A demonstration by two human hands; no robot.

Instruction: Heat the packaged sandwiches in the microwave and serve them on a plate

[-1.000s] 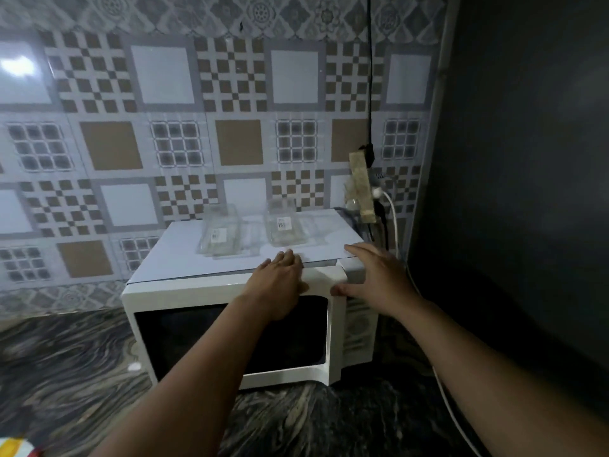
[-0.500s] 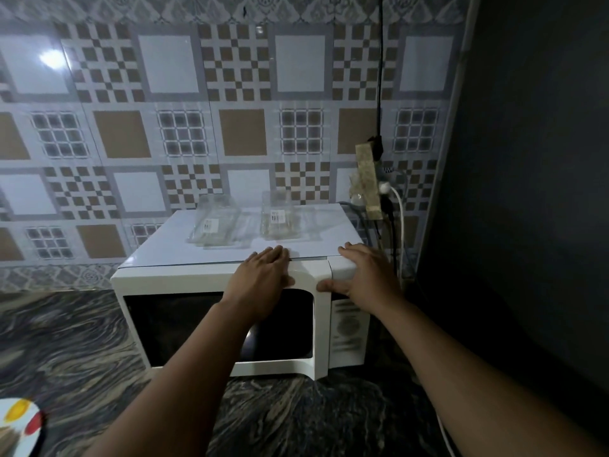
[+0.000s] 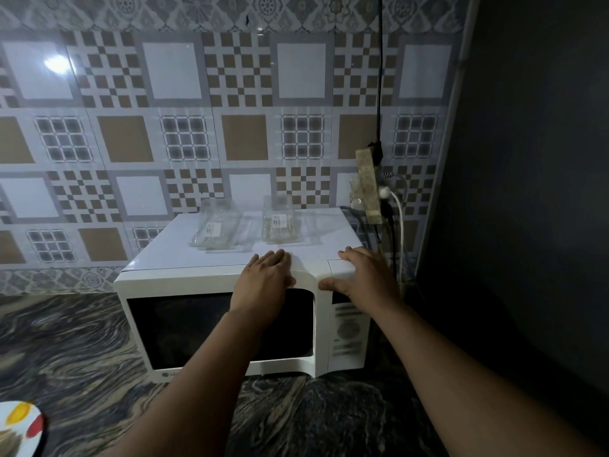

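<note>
Your hands hold the same posts they had a second ago: the left hand [image 3: 263,278] lies flat on the top front edge of the microwave [image 3: 230,258], over the upper right corner of the door [image 3: 217,328], and the right hand [image 3: 362,278] rests on the top of the control panel [image 3: 349,328], thumb at the seam beside the door. What has changed is mostly your viewpoint, which has settled square on the oven. The door looks shut, though its right edge stands a little proud of the panel, so it may be only just cracked. Your fingers [image 3: 276,257] are spread and flat, holding nothing. The two packaged sandwiches [image 3: 217,230] sit side by side on the microwave's roof, just beyond your fingertips, untouched. The plate [image 3: 19,427] waits on the worktop [image 3: 66,341] at the lower left, well apart. By my reading, heating hasn't begun; you likely need a firmer pull on the door edge while the right hand braces the body.
</note>
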